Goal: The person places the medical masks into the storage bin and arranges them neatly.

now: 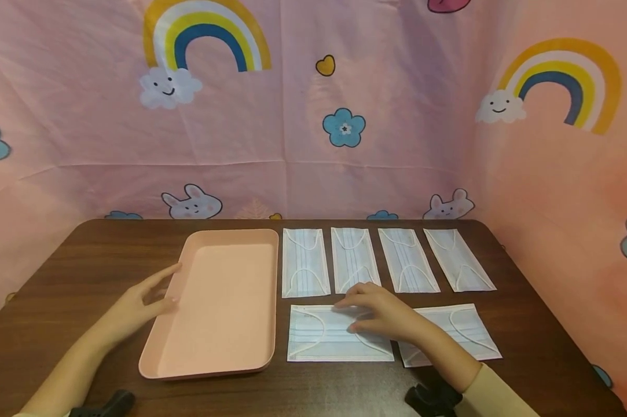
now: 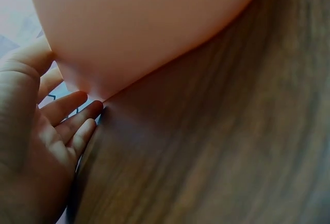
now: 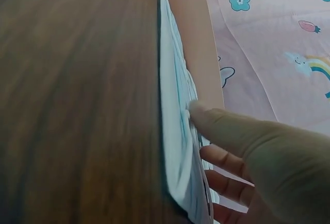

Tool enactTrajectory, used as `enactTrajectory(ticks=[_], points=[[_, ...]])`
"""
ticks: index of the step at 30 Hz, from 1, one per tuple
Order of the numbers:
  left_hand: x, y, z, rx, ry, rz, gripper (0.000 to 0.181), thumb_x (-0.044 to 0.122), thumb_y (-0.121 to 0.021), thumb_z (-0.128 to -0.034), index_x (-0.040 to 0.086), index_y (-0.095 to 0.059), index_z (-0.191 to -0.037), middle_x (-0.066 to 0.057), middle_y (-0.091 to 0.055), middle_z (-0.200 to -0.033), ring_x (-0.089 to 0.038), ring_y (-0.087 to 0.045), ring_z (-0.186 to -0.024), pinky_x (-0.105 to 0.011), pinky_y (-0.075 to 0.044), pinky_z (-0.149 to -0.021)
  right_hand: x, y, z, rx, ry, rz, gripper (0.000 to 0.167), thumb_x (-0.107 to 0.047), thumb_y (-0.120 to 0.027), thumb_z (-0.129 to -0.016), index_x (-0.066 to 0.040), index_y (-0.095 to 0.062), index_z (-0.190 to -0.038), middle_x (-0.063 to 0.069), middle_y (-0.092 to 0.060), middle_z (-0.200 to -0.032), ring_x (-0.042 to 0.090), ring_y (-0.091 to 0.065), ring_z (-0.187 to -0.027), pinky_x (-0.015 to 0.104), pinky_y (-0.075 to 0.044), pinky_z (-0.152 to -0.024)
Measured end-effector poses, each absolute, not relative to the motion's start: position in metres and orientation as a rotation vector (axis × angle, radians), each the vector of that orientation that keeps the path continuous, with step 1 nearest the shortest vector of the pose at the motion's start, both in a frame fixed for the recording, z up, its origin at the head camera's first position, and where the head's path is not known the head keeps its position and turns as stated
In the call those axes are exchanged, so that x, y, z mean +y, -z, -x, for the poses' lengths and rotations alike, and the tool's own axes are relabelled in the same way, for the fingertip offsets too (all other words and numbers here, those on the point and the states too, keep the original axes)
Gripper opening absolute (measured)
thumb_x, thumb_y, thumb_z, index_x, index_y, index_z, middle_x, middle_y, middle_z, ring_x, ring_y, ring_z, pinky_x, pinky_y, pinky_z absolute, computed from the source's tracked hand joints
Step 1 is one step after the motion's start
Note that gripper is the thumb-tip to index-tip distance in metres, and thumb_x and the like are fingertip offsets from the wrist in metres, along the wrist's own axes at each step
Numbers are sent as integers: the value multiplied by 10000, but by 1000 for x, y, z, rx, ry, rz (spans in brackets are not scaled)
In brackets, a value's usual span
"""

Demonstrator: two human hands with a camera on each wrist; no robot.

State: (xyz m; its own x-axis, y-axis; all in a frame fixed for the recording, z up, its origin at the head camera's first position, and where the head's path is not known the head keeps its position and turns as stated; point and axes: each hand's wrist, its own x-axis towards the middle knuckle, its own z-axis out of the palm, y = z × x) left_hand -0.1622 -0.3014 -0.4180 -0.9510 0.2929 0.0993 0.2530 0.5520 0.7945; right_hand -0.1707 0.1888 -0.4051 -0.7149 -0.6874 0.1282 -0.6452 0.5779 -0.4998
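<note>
A pink tray [image 1: 219, 307] lies on the left part of the table, with nothing in it. My left hand [image 1: 131, 313] touches its left rim, thumb and fingers spread; in the left wrist view the fingertips of that hand [image 2: 51, 116] meet the tray's wall [image 2: 129, 28]. My right hand [image 1: 383, 313] is over a light blue face mask [image 1: 318, 333] right of the tray, fingers slightly bent. Seen from the right wrist, the thumb of this hand [image 3: 247, 157] is at the mask [image 3: 178, 131]; whether it presses is unclear. Another mask [image 1: 464, 330] lies partly under my right forearm.
Several more masks stand in a row behind, from one beside the tray [image 1: 305, 263] to one at the far right [image 1: 459, 260]. The brown table [image 1: 105, 249] ends at a pink printed cloth [image 1: 313, 185] at the back and sides.
</note>
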Motion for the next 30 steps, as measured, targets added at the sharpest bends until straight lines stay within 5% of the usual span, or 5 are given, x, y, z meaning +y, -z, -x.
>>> enactTrajectory(ticks=[11, 16, 22, 24, 30], points=[[-303, 421, 165, 2693, -1413, -495, 684, 170, -642, -926, 136, -294, -1514, -218, -331, -1481, 85, -453, -1092, -204, -455, -815, 183, 403, 177, 2612, 825, 1043, 469, -230, -800, -767, -265, -672, -1217, -123, -562, -1073, 87, -531, -909, 290, -477, -779], [-302, 418, 164, 2672, -1427, -486, 683, 167, -634, -931, 144, -285, -1518, -220, -317, -1489, 23, -465, -1135, -196, -446, -818, 182, 402, 179, 2577, 844, 1009, 467, -218, -799, -764, -295, -672, -1206, -143, -571, -1046, 102, -489, -790, 273, -462, -692], [-302, 419, 164, 2672, -1424, -477, 693, 167, -642, -926, 153, -285, -1519, -220, -310, -1494, -4, -467, -1151, -190, -439, -823, 180, 401, 179, 2551, 872, 1021, 470, -171, -806, -753, -267, -684, -1196, -144, -599, -1042, 83, -528, -938, 311, -458, -826], [-302, 419, 164, 2676, -1430, -486, 692, 162, -645, -923, 142, -289, -1516, -229, -315, -1488, 96, -441, -1099, -187, -440, -825, 179, 400, 179, 2560, 869, 1028, 462, -161, -810, -748, -252, -691, -1185, -141, -607, -1056, 76, -531, -1003, 328, -444, -880], [-302, 419, 164, 2688, -1423, -487, 681, 167, -639, -927, 142, -295, -1514, -230, -333, -1477, 104, -434, -1099, -166, -423, -828, 176, 398, 175, 2597, 860, 1027, 442, -138, -820, -738, -241, -704, -1152, -133, -610, -1045, 81, -525, -996, 329, -441, -875]])
